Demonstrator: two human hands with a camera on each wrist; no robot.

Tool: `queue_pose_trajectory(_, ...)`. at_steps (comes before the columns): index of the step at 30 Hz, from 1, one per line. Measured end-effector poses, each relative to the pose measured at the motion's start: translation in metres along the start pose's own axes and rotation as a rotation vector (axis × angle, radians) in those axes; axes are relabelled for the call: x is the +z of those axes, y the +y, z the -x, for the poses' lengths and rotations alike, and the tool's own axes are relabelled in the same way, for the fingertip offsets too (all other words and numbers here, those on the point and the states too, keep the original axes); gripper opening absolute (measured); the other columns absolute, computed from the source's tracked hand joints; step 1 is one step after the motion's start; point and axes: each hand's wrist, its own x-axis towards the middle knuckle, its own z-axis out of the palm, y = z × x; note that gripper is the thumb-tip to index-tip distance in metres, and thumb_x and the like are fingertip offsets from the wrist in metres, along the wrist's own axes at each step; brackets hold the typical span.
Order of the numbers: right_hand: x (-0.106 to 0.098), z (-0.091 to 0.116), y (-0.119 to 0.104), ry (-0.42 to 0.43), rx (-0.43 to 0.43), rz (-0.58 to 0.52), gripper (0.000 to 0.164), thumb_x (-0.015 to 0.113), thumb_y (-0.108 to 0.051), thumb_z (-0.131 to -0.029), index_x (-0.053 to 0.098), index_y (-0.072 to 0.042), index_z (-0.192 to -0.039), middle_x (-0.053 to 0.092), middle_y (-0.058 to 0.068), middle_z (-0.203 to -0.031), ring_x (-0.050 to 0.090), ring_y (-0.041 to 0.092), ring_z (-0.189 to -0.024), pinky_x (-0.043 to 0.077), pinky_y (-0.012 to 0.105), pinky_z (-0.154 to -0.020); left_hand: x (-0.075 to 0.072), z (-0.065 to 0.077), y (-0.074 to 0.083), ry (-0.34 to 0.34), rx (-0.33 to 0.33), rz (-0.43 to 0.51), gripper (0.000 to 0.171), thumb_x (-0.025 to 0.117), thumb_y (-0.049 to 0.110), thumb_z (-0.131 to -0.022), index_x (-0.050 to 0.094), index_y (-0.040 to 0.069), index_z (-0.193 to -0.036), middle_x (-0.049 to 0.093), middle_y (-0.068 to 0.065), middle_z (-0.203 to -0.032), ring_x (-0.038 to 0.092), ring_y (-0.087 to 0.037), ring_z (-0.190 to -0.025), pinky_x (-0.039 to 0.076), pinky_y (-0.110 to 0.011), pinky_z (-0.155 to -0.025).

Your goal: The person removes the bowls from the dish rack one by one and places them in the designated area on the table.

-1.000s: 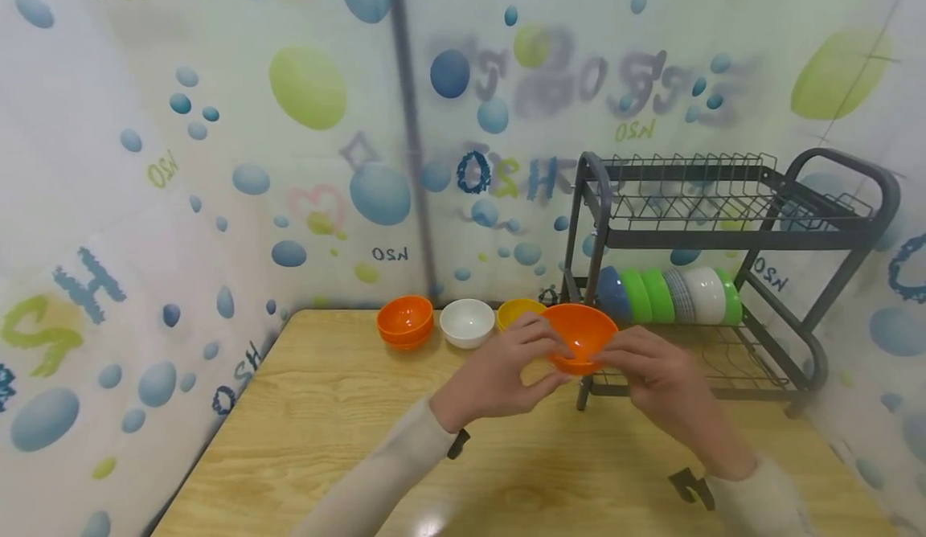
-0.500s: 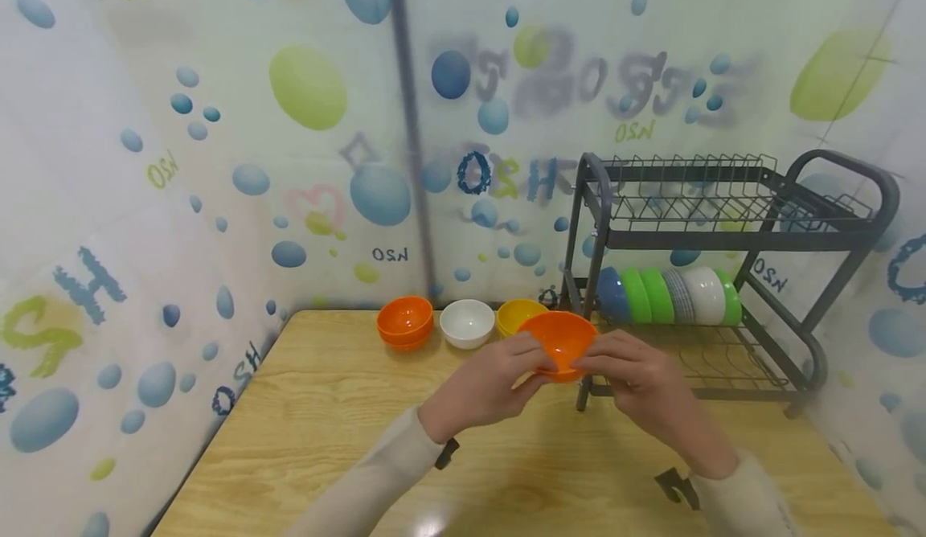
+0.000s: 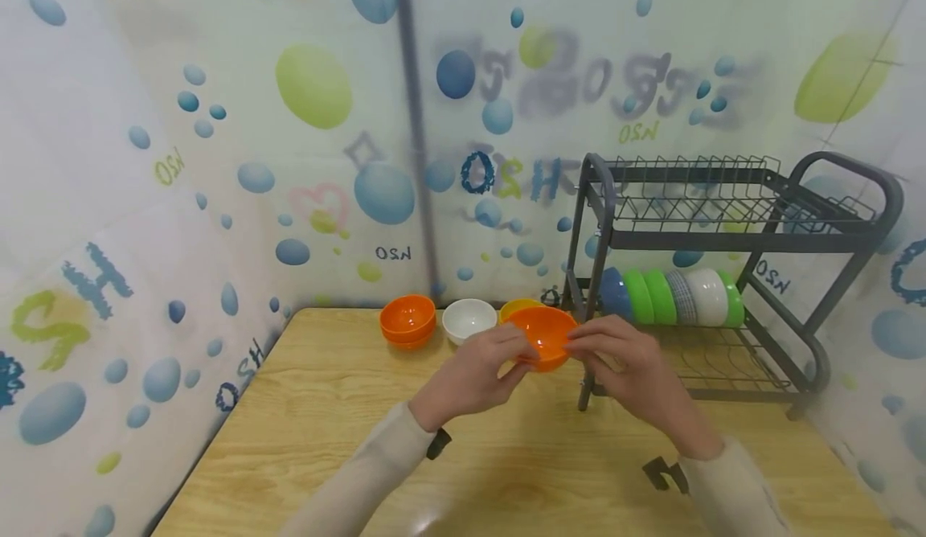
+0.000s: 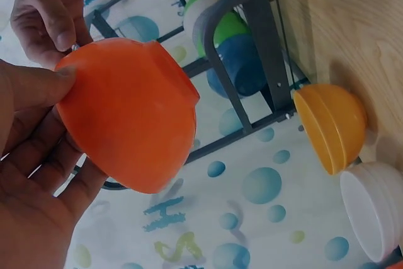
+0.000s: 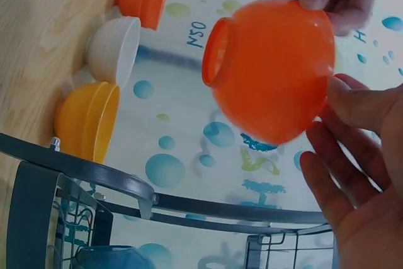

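An orange bowl (image 3: 547,334) is held up off the table, its inside tilted toward the head camera. My left hand (image 3: 466,376) pinches its rim on the left, thumb on the outer wall in the left wrist view. My right hand (image 3: 637,364) pinches the rim on the opposite side; in the right wrist view its thumb (image 5: 352,102) lies against the orange wall and the lower fingers are spread. Behind the held bowl stand yellow bowls (image 5: 85,121), partly hidden in the head view. Left of them are white bowls (image 3: 469,320) and stacked orange bowls (image 3: 407,320).
A dark two-tier dish rack (image 3: 723,239) stands on the right of the wooden table (image 3: 304,440). On its lower tier, blue, green, patterned and white bowls (image 3: 654,297) sit on edge in a row. A printed curtain (image 3: 318,199) hangs behind the table.
Both hands have moved left with the orange bowl, away from the rack. It now covers more of the yellow bowls. The other bowls and the rack stay put.
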Motion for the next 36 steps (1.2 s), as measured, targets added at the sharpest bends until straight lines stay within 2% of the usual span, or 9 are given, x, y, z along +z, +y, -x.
queue_pose_trajectory(3, -0.001, -0.002, 0.006, 0.029, 0.039, 0.022, 0.019, 0.077, -0.016, -0.092, 0.077, -0.006, -0.107, 0.074, 0.009, -0.114, 0.066, 0.02, -0.106, 0.043, 0.005, -0.102, -0.002, 0.003, -0.008, 0.018, -0.029, -0.017, 0.009, 0.077, 0.007, -0.092, 0.071, 0.011, -0.097, 0.072, 0.002, -0.095, 0.064, -0.011, -0.09, 0.056, -0.019, -0.085)
queue_pose_trajectory(6, -0.003, -0.004, 0.013, 0.077, 0.105, 0.078, 0.034, 0.084, 0.004, -0.079, 0.075, -0.006, -0.111, 0.074, 0.008, -0.116, 0.067, 0.023, -0.109, 0.039, 0.004, -0.104, -0.004, 0.005, -0.019, 0.032, -0.053, -0.042, 0.009, 0.076, 0.006, -0.092, 0.072, 0.011, -0.097, 0.071, 0.002, -0.095, 0.064, -0.01, -0.089, 0.056, -0.02, -0.084)
queue_pose_trajectory(7, -0.003, -0.005, 0.016, 0.092, 0.141, 0.094, 0.037, 0.084, 0.005, -0.078, 0.075, -0.006, -0.113, 0.074, 0.008, -0.117, 0.068, 0.024, -0.109, 0.039, 0.004, -0.104, -0.005, 0.006, -0.022, 0.038, -0.063, -0.045, 0.008, 0.076, 0.006, -0.091, 0.072, 0.011, -0.097, 0.071, 0.002, -0.095, 0.065, -0.01, -0.089, 0.056, -0.02, -0.084)
queue_pose_trajectory(11, -0.008, -0.007, 0.024, 0.114, 0.358, 0.094, 0.042, 0.08, -0.009, -0.088, 0.068, -0.008, -0.129, 0.071, 0.01, -0.127, 0.067, 0.028, -0.115, 0.041, 0.007, -0.104, -0.007, 0.01, -0.04, 0.063, -0.119, -0.038, 0.005, 0.075, 0.008, -0.093, 0.073, 0.011, -0.096, 0.072, 0.002, -0.094, 0.066, -0.01, -0.09, 0.057, -0.022, -0.083)
queue_pose_trajectory(14, -0.01, -0.011, 0.027, 0.104, 0.522, 0.035, 0.053, 0.077, -0.024, -0.094, 0.058, -0.009, -0.141, 0.064, 0.011, -0.139, 0.062, 0.03, -0.124, 0.048, 0.026, -0.109, -0.008, 0.013, -0.052, 0.088, -0.173, -0.023, 0.005, 0.076, 0.009, -0.092, 0.074, 0.012, -0.095, 0.072, 0.002, -0.094, 0.067, -0.011, -0.09, 0.058, -0.023, -0.081)
queue_pose_trajectory(17, -0.011, -0.016, 0.032, 0.119, 0.615, -0.047, 0.064, 0.075, -0.033, -0.095, 0.05, -0.009, -0.148, 0.056, 0.011, -0.148, 0.057, 0.032, -0.131, 0.047, 0.049, -0.111, -0.008, 0.018, -0.064, 0.098, -0.224, -0.035, 0.007, 0.077, 0.007, -0.091, 0.074, 0.012, -0.095, 0.072, 0.002, -0.093, 0.067, -0.012, -0.089, 0.059, -0.025, -0.08)
queue_pose_trajectory(25, -0.007, -0.035, 0.048, 0.167, 0.733, -0.192, 0.075, 0.069, -0.044, -0.097, 0.037, -0.013, -0.158, 0.05, 0.011, -0.156, 0.051, 0.032, -0.139, 0.042, 0.052, -0.116, -0.013, 0.032, -0.094, 0.134, -0.288, -0.113, 0.008, 0.076, 0.001, -0.089, 0.076, 0.008, -0.093, 0.075, -0.004, -0.094, 0.069, -0.021, -0.087, 0.06, -0.036, -0.077)
queue_pose_trajectory(30, -0.003, -0.045, 0.059, 0.174, 0.788, -0.204, 0.067, 0.063, -0.048, -0.1, 0.046, -0.009, -0.152, 0.054, 0.014, -0.151, 0.053, 0.033, -0.138, 0.044, 0.051, -0.116, -0.015, 0.043, -0.116, 0.151, -0.346, -0.181, 0.006, 0.077, 0.001, -0.087, 0.077, 0.005, -0.092, 0.076, -0.007, -0.094, 0.07, -0.025, -0.088, 0.06, -0.041, -0.081)
queue_pose_trajectory(36, 0.0, -0.049, 0.066, 0.19, 0.862, -0.173, 0.063, 0.057, -0.054, -0.102, 0.054, -0.009, -0.146, 0.059, 0.014, -0.147, 0.055, 0.033, -0.138, 0.045, 0.053, -0.113, -0.021, 0.056, -0.14, 0.123, -0.481, -0.239, 0.009, 0.075, 0.003, -0.089, 0.078, 0.005, -0.097, 0.077, -0.009, -0.1, 0.071, -0.028, -0.097, 0.059, -0.043, -0.09)
